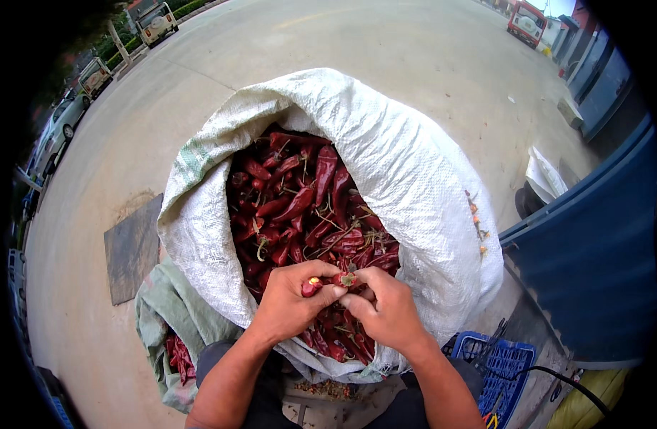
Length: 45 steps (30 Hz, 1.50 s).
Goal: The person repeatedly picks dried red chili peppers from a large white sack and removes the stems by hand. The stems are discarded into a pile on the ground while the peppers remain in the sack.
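Observation:
A large white woven plastic sack [441, 182], its rim rolled outward, stands between my knees full of dark red chili peppers [296, 204], many with dry stems. Over its near side, my left hand [296, 300] grips a red pepper [310, 287] whose open end shows yellowish seeds. Between the fingertips of both hands is a pepper's stem end [347, 279] with a dry greenish cap. My right hand [385, 300] pinches that end from the right. The rest of this piece is hidden by my fingers.
A greenish sack [173, 300] with more red peppers [179, 358] sits at the left. Stem scraps [476, 220] cling to the white sack's right side. A blue plastic basket [492, 370], a black cable [570, 381] and a blue metal panel [586, 241] are at the right.

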{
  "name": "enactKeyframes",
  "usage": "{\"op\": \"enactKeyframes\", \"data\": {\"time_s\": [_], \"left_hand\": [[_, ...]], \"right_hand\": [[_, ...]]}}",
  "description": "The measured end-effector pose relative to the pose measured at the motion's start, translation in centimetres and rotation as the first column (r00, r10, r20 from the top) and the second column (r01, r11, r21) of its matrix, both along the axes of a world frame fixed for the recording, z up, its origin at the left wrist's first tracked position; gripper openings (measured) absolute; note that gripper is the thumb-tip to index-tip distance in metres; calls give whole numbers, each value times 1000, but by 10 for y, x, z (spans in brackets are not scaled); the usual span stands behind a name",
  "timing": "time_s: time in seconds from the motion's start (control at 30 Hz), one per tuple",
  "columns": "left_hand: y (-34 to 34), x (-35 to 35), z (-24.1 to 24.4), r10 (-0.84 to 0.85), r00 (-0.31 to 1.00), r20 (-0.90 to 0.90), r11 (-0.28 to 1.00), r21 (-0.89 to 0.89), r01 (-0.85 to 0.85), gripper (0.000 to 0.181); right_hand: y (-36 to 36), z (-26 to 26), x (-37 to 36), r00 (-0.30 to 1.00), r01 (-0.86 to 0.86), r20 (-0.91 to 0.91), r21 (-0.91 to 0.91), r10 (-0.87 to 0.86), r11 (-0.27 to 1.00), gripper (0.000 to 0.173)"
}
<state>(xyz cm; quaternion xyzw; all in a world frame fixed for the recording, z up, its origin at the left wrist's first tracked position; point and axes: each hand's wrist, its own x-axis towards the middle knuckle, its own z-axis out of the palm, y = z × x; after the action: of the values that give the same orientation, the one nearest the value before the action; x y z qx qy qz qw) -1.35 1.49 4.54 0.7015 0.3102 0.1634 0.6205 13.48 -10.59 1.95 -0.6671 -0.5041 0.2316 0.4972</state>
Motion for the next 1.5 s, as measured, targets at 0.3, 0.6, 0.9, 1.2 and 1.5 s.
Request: {"op": "enactKeyframes", "data": {"time_s": [0.3, 0.6, 0.9, 1.2, 1.5], "left_hand": [[1, 2, -11, -114, 984, -138, 724, 667, 177, 28], [-2, 0, 5, -219, 971, 97, 906, 390, 165, 20], [-5, -6, 4, -95, 933, 347, 972, -168, 162, 15], [15, -11, 5, 294, 936, 194, 937, -252, -242, 19], [11, -2, 15, 218, 957, 190, 961, -213, -177, 25]], "right_hand": [[-2, 0, 8, 948, -19, 317, -4, 19, 1000, 28], [-10, 15, 6, 888, -108, -453, -27, 84, 994, 29], [-15, 9, 0, 251, -185, -904, 307, 347, 934, 28], [-24, 8, -31, 727, -666, -2, -245, 687, 704, 20], [-12, -19, -19, 799, -34, 496, -527, 339, 849, 31]]}}
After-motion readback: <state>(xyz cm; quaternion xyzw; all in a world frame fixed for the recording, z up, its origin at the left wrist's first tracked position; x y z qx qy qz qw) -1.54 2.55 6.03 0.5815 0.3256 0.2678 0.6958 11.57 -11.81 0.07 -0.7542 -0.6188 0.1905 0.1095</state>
